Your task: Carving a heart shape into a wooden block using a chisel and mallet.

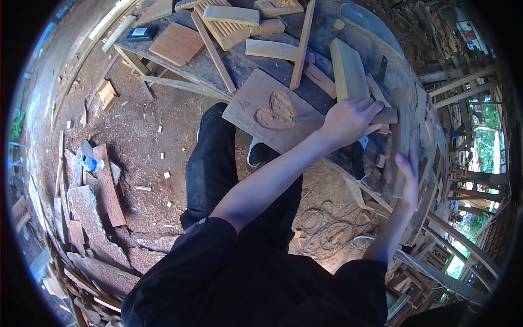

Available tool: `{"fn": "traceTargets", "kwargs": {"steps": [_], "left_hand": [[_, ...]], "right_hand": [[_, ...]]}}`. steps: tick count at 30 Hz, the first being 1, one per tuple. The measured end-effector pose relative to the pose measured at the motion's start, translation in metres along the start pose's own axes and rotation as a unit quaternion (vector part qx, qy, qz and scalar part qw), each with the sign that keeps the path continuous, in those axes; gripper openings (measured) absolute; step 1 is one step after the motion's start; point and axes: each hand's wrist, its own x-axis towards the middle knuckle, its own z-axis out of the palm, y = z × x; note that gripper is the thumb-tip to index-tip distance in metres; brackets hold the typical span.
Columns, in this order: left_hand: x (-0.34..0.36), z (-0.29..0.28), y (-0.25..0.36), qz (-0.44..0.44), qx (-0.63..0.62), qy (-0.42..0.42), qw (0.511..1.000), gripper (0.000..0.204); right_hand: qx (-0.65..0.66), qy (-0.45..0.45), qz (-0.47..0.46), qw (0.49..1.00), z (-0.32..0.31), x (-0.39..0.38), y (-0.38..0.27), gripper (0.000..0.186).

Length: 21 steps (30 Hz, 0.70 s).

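Note:
My left hand [351, 121] is closed round the wooden handle of a chisel [308, 118]. Its blade points left, with the tip at the right edge of a heart-shaped carving [277, 111]. That rough hollow is cut into a flat brown board [255, 94], which has a small letter-like mark near its left corner. In my right hand [407, 171] is a long wooden stick [401, 139], gripped near its lower end. The stick's upper part stands at the butt of the chisel handle; whether they touch I cannot tell. A black-handled tool [358, 160] lies between my hands.
The workbench [239, 58] carries a thick pale wood block [349, 70], a slatted wooden piece [220, 27], a reddish board [177, 43] and several strips. Below are coiled cord [329, 229], wood scraps and a plastic bottle [93, 164]. My legs straddle the board's near side.

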Motion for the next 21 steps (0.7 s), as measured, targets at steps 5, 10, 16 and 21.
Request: {"fn": "traceTargets", "kwargs": {"steps": [5,10,16,21], "left_hand": [[-0.007,0.01,-0.001,-0.012,0.004,-0.016,1.0,0.044],[-0.009,0.014,-0.005,-0.018,0.032,-0.046,0.998,0.041],[-0.011,0.021,-0.015,-0.011,0.052,-0.089,0.995,0.041],[-0.01,0.016,-0.006,0.009,0.057,-0.049,0.997,0.039]], "right_hand": [[0.216,0.082,-0.157,0.96,-0.006,0.011,0.034,0.048],[0.394,0.007,-0.07,0.916,-0.018,0.01,0.007,0.051],[0.417,0.201,-0.108,0.88,0.009,0.001,0.005,0.052],[0.305,0.108,-0.046,0.945,0.003,-0.003,0.032,0.051]]}}
